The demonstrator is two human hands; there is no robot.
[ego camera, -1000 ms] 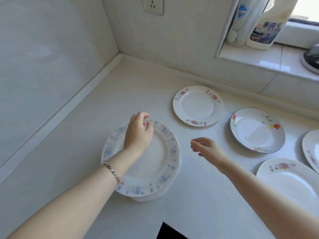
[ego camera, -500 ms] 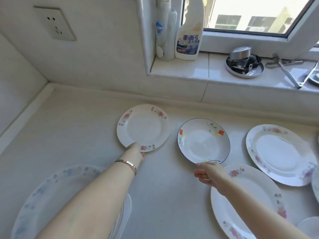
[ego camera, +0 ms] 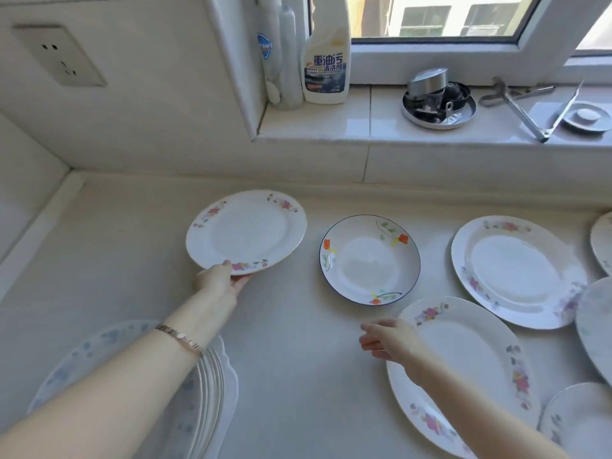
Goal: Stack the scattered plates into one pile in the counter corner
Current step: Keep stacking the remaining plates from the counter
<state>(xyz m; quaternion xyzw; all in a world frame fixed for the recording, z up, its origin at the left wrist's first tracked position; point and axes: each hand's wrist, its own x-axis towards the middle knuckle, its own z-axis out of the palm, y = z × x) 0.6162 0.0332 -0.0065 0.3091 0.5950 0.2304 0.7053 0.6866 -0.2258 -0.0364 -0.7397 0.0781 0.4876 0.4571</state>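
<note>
Head view: metal dish [ego camera: 471,111] holds metal parts [ego camera: 428,83]; left hand [ego camera: 217,282] pinches white pink-flower plate [ego camera: 246,231] at 6 o'clock; right hand [ego camera: 386,339] loose, empty.

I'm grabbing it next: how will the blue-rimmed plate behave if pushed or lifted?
The blue-rimmed plate looks like glossy ceramic, so probably stiff, breakable and a bit slippery. It lies flat on the smooth counter, so a push should slide it rather than tip it. Its raised rim likely offers fingers a grip.
</note>
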